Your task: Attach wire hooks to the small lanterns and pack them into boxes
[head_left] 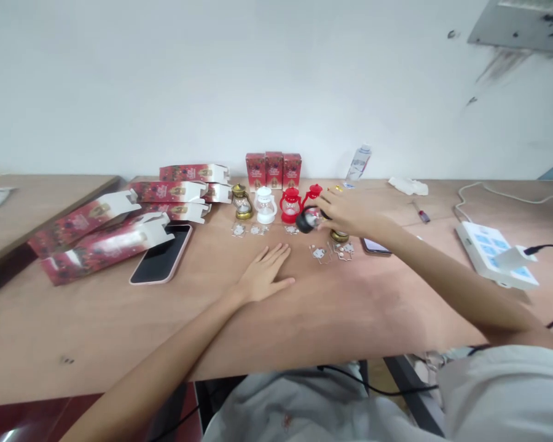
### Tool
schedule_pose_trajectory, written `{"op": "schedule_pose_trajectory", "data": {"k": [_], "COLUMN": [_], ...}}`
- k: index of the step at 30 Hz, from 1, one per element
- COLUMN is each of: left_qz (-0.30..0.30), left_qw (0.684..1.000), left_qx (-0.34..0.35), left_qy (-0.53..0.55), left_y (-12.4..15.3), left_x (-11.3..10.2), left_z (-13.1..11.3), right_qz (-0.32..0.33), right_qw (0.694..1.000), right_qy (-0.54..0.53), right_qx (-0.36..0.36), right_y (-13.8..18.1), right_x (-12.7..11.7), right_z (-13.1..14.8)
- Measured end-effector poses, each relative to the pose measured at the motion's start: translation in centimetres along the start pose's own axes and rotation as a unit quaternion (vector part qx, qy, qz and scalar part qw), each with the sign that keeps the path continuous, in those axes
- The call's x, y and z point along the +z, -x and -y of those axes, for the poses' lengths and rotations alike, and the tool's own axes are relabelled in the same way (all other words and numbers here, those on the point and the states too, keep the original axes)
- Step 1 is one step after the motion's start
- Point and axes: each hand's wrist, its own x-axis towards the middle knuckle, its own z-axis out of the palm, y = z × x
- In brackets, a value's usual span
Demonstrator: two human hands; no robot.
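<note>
Gripping a tipped black lantern (305,222) in curled fingers of the right hand (343,212), one o'clock from the left hand (263,277). Resting the latter flat, fingers straight, with room toward six o'clock up to the front edge of the table (313,325) and toward nine to a phone (162,256).

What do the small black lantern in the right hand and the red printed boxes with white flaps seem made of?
Small black lantern in the right hand: probably plastic, from its even dark colour, but blur leaves painted metal possible and the finish unclear. Red printed boxes with white flaps: likely glossy-coated card, given the cut tabs and bright reflections.
</note>
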Motion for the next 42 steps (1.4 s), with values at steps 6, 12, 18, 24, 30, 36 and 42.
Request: {"op": "schedule_pose_trajectory", "data": {"k": [6, 12, 18, 24, 30, 36, 42], "left_qz": [-0.128, -0.285, -0.419, -0.448, -0.446, -0.450, -0.462], "left_qw": [0.932, 0.805, 0.775, 0.804, 0.848, 0.882, 0.879], "left_qx": [-0.041, -0.095, -0.125, -0.103, -0.058, 0.054, 0.059], "left_qy": [0.337, 0.511, 0.456, 0.377, 0.280, 0.130, 0.100], "left_y": [0.0, -0.6, -1.5, -2.1, -2.0, -1.3, -0.9], "left_x": [0.2, 1.0, 0.1, -0.2, 0.2, -0.5, -1.2], "left_z": [-0.5, -1.0, 0.4, 1.2, 1.4, 1.4, 1.0], "right_qz": [-0.221, -0.188, -0.184, -0.022, -0.013, -0.077, -0.210], "right_qw": [0.876, 0.879, 0.937, 0.953, 0.962, 0.960, 0.932], "right_qy": [-0.391, -0.422, -0.222, -0.174, -0.168, -0.232, -0.231], "right_qx": [0.176, 0.117, 0.198, 0.248, 0.216, 0.139, 0.185], "right_y": [2.1, 3.1, 4.5, 4.1, 3.3, 2.3, 4.1], "right_x": [5.7, 8.9, 9.9, 11.5, 11.6, 10.8, 9.3], "right_z": [6.9, 11.2, 8.2, 7.2, 9.7, 12.1, 8.1]}}
